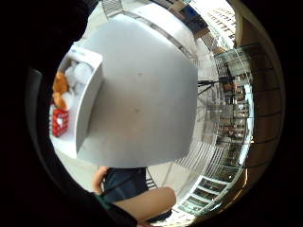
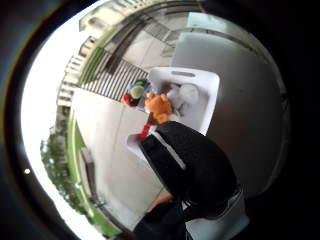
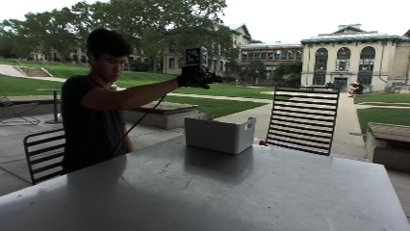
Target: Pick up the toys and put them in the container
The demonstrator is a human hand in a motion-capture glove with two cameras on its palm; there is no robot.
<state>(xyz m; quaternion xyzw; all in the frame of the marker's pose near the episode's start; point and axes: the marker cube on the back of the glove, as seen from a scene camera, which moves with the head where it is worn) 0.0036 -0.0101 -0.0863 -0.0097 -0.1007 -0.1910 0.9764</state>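
Observation:
My gloved right hand is raised at head height, above and just left of the white container on the grey table. Its fingers look relaxed and I see nothing in them; the black thumb crosses the thumb side palm view. Inside the container lie an orange plush toy, white balls and a red block. A red and green toy lies on the table just outside the container, showing as a red spot at its far corner.
A black slatted chair stands behind the table past the container. Another chair is beside the person at the table's left end. The person's bare arm hangs below the table edge.

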